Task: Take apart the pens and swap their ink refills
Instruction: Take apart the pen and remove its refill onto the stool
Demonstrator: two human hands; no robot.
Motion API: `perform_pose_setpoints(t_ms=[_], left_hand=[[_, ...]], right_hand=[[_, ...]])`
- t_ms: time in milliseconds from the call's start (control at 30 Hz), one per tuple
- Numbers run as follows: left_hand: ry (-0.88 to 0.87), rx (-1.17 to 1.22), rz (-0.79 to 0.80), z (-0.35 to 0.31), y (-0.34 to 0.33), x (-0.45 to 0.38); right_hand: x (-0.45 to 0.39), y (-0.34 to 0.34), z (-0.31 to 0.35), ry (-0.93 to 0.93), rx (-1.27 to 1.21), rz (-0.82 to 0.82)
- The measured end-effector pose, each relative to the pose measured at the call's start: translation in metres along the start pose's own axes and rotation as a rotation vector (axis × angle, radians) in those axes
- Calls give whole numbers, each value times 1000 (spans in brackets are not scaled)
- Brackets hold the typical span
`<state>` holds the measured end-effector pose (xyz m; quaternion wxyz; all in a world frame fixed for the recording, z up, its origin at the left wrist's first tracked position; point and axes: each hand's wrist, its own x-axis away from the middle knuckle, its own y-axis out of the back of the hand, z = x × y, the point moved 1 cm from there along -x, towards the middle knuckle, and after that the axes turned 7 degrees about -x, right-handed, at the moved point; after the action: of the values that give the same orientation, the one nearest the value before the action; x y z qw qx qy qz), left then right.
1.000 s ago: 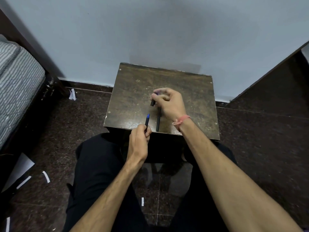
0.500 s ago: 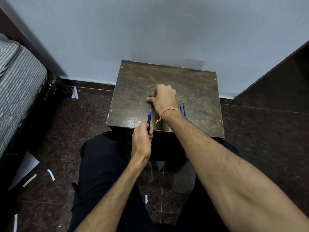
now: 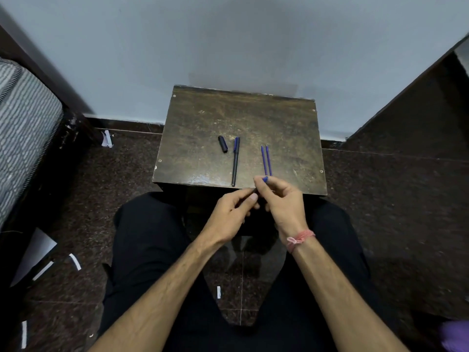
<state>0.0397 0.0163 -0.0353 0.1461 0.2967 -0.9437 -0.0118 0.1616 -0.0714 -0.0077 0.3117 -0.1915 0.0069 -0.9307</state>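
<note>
Pale wall and dark speckled floor close in a small wooden counter (image 3: 279,118), and we sit at its near edge with both hands meeting just in front of that edge, over our lap.

Our right hand (image 3: 281,204) pinches a blue end piece (image 3: 265,179) between fingertips and thumb; our left hand (image 3: 233,212) is curled round what looks like a dark pen barrel (image 3: 254,191), of which only a short tip shows between the hands. Whether the two parts are joined or already apart we cannot tell.

Outward from the hands, two blue refills (image 3: 266,160) lie side by side, nearly touching, running from the near edge toward the middle of the counter, right of centre. Left of them a dark pen (image 3: 235,162) lies along the same line, its tip close to the near edge. Just beside its far end sits a loose black cap (image 3: 222,144).

We judge these parts light and slick. The refills look thin and bendable, so we would lift one near its middle or thicker end, not the tip, and keep it straight on entering a barrel. Round as they are, they could roll off the near edge. The barrel is stiffer and bears a firmer grip.

No containers are in view; everything lies loose on the bare wood.
</note>
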Motion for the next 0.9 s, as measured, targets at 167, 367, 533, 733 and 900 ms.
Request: perform_pose_setpoints(t_ms=[167, 367, 533, 733, 900], left_hand=[[97, 154, -66, -4, -14, 2], [256, 541, 144, -10, -23, 9], [288, 725, 272, -14, -22, 11], [257, 640, 164, -6, -19, 8], [251, 604, 138, -4, -17, 6]], right_hand=[[6, 9, -2, -60, -157, 13], [4, 12, 0, -199, -413, 158], [-3, 15, 0, -256, -533, 323], [-9, 23, -3, -63, -331, 180], [-11, 24, 0, -84, -262, 249]])
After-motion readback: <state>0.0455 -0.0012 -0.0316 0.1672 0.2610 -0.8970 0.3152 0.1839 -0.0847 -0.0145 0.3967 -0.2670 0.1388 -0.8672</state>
